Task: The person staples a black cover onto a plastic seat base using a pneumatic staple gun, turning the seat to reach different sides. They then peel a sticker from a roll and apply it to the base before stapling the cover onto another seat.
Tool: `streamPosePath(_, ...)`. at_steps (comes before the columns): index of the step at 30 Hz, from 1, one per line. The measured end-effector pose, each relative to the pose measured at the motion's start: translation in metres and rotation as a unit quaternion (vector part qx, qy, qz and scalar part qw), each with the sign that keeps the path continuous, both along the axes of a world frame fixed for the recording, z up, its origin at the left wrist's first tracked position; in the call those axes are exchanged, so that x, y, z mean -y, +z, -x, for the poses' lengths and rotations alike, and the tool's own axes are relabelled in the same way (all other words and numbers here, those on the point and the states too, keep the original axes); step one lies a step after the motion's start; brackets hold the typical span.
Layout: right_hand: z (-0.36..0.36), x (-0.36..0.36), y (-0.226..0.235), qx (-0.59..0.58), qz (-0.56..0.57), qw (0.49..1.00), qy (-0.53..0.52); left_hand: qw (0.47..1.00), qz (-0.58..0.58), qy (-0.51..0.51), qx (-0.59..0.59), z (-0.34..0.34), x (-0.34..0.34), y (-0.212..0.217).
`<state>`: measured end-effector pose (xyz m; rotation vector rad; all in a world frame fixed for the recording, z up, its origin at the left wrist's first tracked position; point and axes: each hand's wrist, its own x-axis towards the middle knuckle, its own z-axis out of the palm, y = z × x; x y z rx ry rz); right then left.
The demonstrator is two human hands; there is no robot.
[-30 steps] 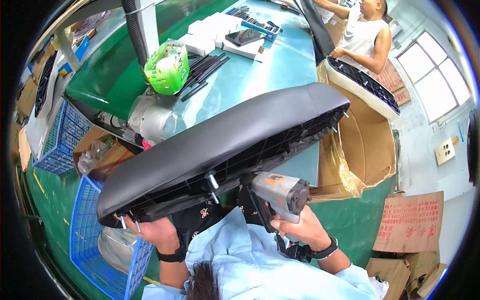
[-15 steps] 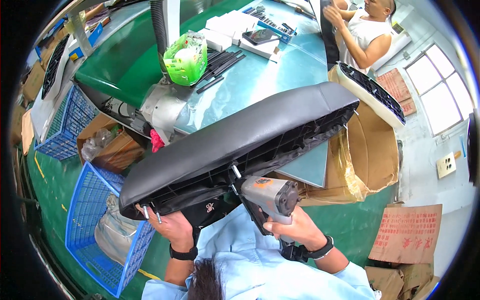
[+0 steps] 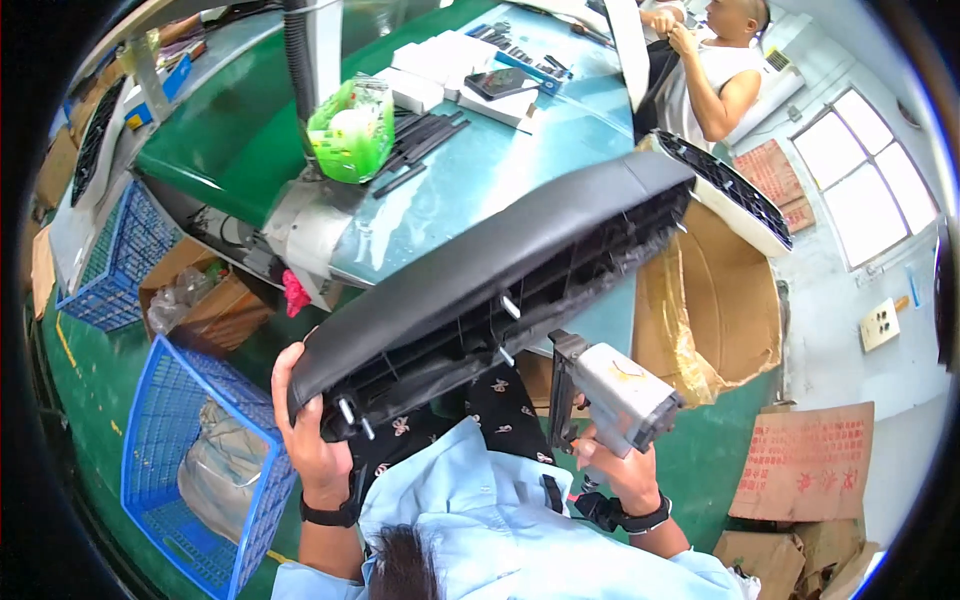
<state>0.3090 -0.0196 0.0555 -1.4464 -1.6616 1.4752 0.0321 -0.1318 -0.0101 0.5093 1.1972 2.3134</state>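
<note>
A long black padded seat (image 3: 470,260) is tilted across the middle, its ribbed underside and several metal bolts turned toward me. My left hand (image 3: 315,450) grips its near left end, fingers wrapped around the edge and thumb on the cover. In my right hand (image 3: 625,475) is a silver air staple gun (image 3: 620,395), held by its handle. The gun's dark nose stands just off the seat's lower edge, apart from it. Black cover material lies folded over the rim of the underside.
Behind the seat, a table (image 3: 430,215) carries a green bag (image 3: 350,135), black strips, white boxes and a phone (image 3: 500,83). An open cardboard box (image 3: 725,300) stands right, with a white-edged seat (image 3: 730,190) above. A blue basket (image 3: 150,480) is at left. Another person (image 3: 710,85) is at back right.
The staple gun has moved right and away from the seat's underside. My left hand has shifted to the seat's end, which has moved right and tilted more steeply.
</note>
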Motion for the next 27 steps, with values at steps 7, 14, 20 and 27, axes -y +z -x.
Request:
streamPosePath(7, -0.012, -0.008, 0.003, 0.064, -0.036, 0.991, 0.11, 0.997, 0.024, 0.026, 0.07, -0.042, -0.042, 0.005)
streamPosePath(14, 0.006, -0.035, 0.015, 0.042, 0.03, 0.992, 0.113, 0.996, 0.079, 0.043, -0.007, -0.049, -0.042, 0.001)
streamPosePath(20, 0.018, -0.05, 0.016, 0.149, 0.047, 0.97, 0.183, 0.998, 0.026, 0.053, -0.035, -0.055, -0.044, -0.006)
streamPosePath(27, 0.025, -0.034, 0.023, 0.114, 0.068, 0.965, 0.226, 0.996, 0.045, 0.062, -0.035, -0.056, -0.043, -0.003)
